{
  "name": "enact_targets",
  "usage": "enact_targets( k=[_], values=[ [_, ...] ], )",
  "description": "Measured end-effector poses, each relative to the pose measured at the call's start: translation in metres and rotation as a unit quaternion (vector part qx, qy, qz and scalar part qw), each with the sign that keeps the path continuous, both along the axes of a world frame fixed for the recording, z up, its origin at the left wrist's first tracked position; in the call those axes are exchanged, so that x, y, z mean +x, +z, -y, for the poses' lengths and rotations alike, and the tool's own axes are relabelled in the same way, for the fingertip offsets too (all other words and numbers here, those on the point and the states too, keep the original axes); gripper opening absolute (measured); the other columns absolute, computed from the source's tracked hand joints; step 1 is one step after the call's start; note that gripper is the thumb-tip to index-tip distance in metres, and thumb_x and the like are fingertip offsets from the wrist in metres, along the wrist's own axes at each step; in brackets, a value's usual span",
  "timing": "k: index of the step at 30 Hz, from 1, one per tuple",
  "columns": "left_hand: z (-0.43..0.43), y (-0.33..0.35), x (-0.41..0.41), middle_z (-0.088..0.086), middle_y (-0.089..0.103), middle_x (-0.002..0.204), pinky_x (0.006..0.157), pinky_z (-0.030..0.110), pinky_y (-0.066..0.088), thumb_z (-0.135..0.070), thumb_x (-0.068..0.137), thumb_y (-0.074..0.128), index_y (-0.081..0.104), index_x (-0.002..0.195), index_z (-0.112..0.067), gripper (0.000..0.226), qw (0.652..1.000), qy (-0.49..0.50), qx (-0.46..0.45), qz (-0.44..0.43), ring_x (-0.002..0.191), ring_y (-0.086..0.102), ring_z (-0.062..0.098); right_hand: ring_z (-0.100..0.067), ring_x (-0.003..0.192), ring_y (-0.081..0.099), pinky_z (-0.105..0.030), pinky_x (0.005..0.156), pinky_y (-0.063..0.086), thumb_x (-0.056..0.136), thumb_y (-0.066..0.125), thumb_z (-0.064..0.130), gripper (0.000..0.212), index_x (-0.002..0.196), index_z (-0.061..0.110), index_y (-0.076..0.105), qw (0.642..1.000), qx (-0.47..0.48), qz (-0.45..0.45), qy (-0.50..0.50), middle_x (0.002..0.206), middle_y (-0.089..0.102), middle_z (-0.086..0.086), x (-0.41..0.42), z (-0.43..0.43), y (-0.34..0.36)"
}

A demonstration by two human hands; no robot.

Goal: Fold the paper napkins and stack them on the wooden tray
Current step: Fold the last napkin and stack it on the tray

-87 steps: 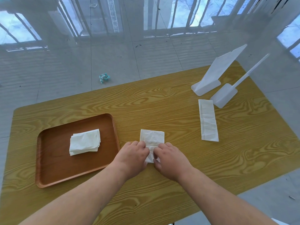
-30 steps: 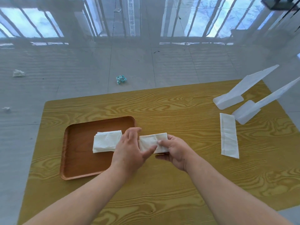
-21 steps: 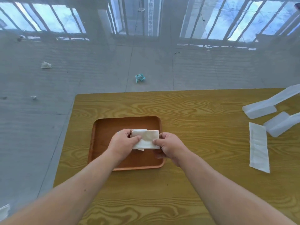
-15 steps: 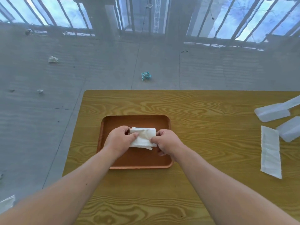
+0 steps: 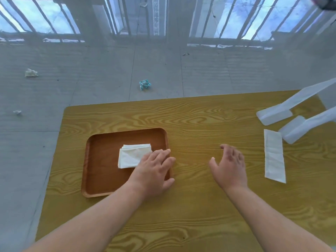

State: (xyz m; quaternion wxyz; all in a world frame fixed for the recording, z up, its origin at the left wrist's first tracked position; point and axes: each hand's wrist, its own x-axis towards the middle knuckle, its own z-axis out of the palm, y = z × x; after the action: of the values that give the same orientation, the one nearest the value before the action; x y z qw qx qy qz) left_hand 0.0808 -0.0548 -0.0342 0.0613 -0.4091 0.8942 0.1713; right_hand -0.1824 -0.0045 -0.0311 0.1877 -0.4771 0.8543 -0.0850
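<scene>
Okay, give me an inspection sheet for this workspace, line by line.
Surface: yellow wood-grain table.
Job's things: brown wooden tray holding a stack of folded white napkins; one long unfolded white napkin strip at right.
Clutter: two translucent white plastic holders at the far right.
Grippers: left hand over the tray's right edge, empty; right hand open, empty.
Cables: nothing seen.
Surroundings: grey tiled floor with crumpled litter, barred windows.

A yellow wood-grain counter (image 5: 200, 124) stands on a grey tiled floor (image 5: 91, 70). Two translucent white plastic stands (image 5: 276, 114) lean at its far right corner. On the floor lie a crumpled teal scrap (image 5: 145, 84) and two crumpled white scraps (image 5: 31, 72). Barred windows (image 5: 236, 17) run along the back.
</scene>
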Motion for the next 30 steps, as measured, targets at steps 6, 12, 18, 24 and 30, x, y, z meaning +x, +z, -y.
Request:
enact_targets(
  k=[6, 12, 18, 24, 30],
  values=[
    [-0.024, -0.011, -0.066, 0.002, 0.015, 0.171, 0.126, 0.045, 0.008, -0.06, 0.098, 0.043, 0.026, 0.156, -0.028, 0.068, 0.993, -0.109, 0.007, 0.036, 0.154, 0.013, 0.023, -0.04, 0.153, 0.024, -0.052, 0.125, 0.023, 0.097, 0.058, 0.038, 0.078, 0.159, 0.009, 0.019, 0.988, 0.056, -0.023, -0.142, 0.165, 0.029, -0.023, -0.095, -0.047, 0.002],
    [-0.038, -0.014, -0.097, 0.002, 0.023, 0.169, 0.125, 0.045, 0.01, -0.059, 0.097, 0.045, 0.032, 0.153, -0.028, 0.066, 0.991, -0.129, 0.015, 0.031, 0.152, 0.018, 0.022, -0.037, 0.145, 0.035, -0.05, 0.116, 0.036, 0.099, 0.051, 0.043, 0.075, 0.16, 0.011, 0.022, 0.991, 0.103, 0.013, -0.082, 0.163, 0.036, -0.016, -0.075, -0.066, 0.0],
    [-0.042, -0.009, -0.108, 0.002, 0.027, 0.167, 0.124, 0.044, 0.014, -0.059, 0.095, 0.046, 0.034, 0.153, -0.027, 0.067, 0.99, -0.138, 0.005, 0.031, 0.151, 0.021, 0.021, -0.027, 0.151, 0.031, -0.042, 0.122, 0.03, 0.098, 0.051, 0.038, 0.067, 0.159, 0.018, 0.03, 0.994, 0.035, 0.042, 0.092, 0.164, 0.038, -0.009, -0.017, -0.07, -0.006],
    [-0.041, -0.005, -0.1, 0.0, 0.025, 0.168, 0.125, 0.043, 0.014, -0.058, 0.097, 0.043, 0.031, 0.155, -0.027, 0.067, 0.991, -0.13, 0.001, 0.034, 0.152, 0.02, 0.021, -0.032, 0.157, 0.016, -0.045, 0.128, 0.018, 0.099, 0.046, 0.031, 0.07, 0.16, 0.013, 0.019, 0.994, 0.083, 0.033, 0.057, 0.169, 0.024, -0.017, -0.035, -0.074, -0.012],
    [-0.049, -0.007, -0.101, -0.001, 0.042, 0.158, 0.12, 0.042, 0.027, -0.051, 0.094, 0.053, 0.04, 0.15, -0.023, 0.064, 0.985, -0.17, -0.015, 0.035, 0.143, 0.035, 0.022, -0.022, 0.151, 0.031, -0.032, 0.123, 0.025, 0.094, 0.04, 0.019, 0.067, 0.16, 0.015, 0.028, 0.973, 0.074, 0.092, 0.197, 0.163, 0.04, -0.008, -0.01, -0.093, -0.008]
  ],
)
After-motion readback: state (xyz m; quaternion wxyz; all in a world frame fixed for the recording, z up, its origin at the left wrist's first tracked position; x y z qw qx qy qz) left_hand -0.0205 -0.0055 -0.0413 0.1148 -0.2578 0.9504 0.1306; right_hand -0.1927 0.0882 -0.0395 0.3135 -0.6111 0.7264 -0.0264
